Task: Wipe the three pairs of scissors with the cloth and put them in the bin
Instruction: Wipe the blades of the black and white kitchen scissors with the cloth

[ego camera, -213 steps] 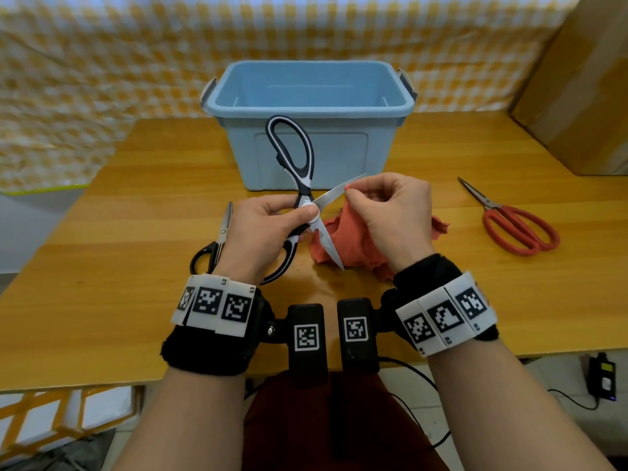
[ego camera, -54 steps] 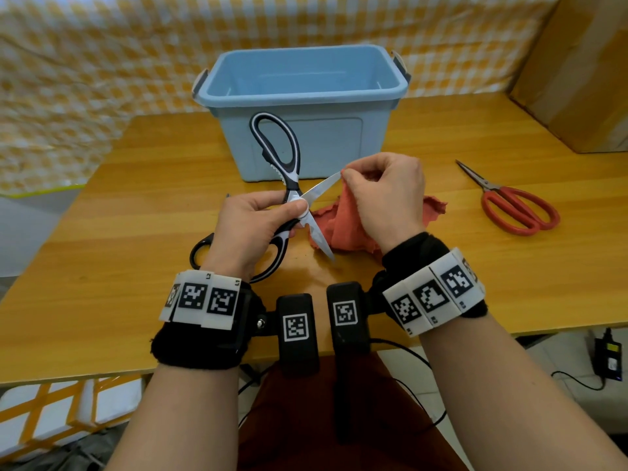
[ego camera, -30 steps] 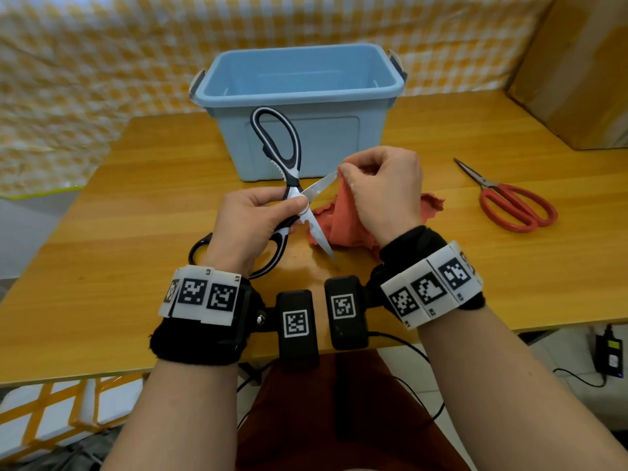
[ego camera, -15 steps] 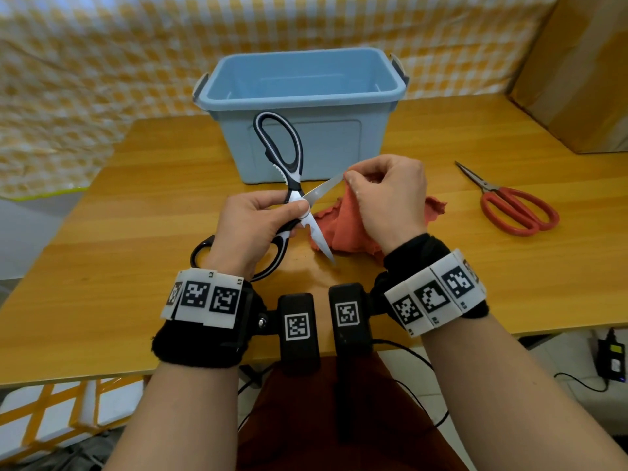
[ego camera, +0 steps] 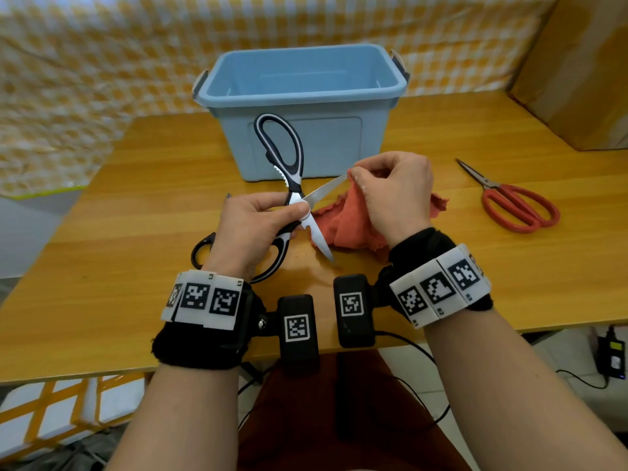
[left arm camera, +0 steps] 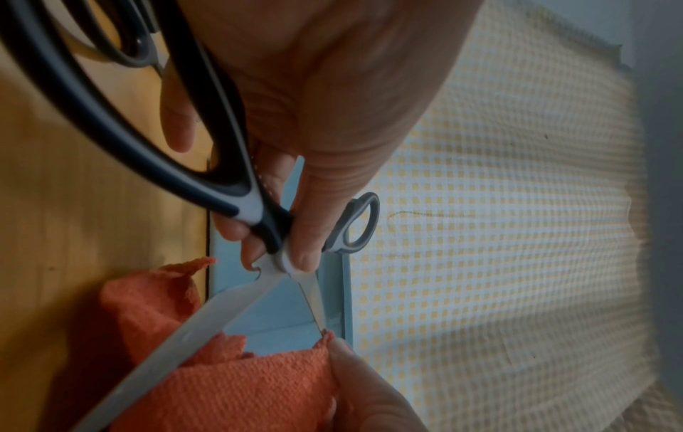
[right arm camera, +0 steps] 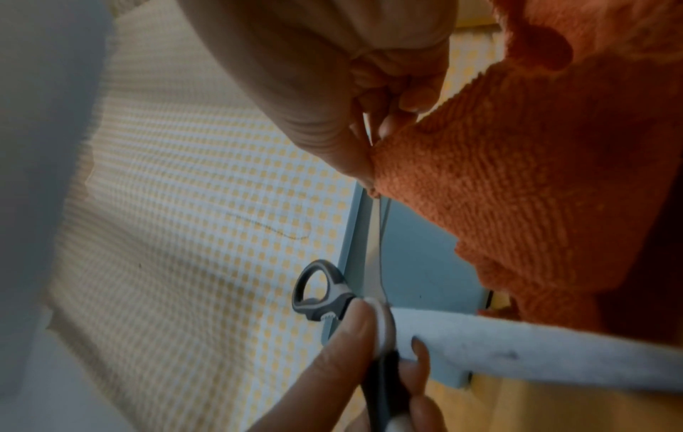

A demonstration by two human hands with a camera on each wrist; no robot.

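My left hand grips the black-and-white scissors at the pivot, blades spread apart; in the left wrist view the scissors show both blades. My right hand pinches the orange-red cloth around the tip of the upper blade; in the right wrist view the cloth wraps that blade's end. The lower blade points down at the table. A blue bin stands behind, nothing visible inside it. Red scissors lie at the right. Black scissors lie mostly hidden under my left hand.
The wooden table ends close to my wrists. A cardboard box stands at the back right corner. A yellow checked cloth hangs behind the table. A cable and charger lie on the floor at right.
Over the last seconds the cloth has stayed pinched near the tip of the upper blade with small shifts along it. The left hand's hold on the scissors is the same.
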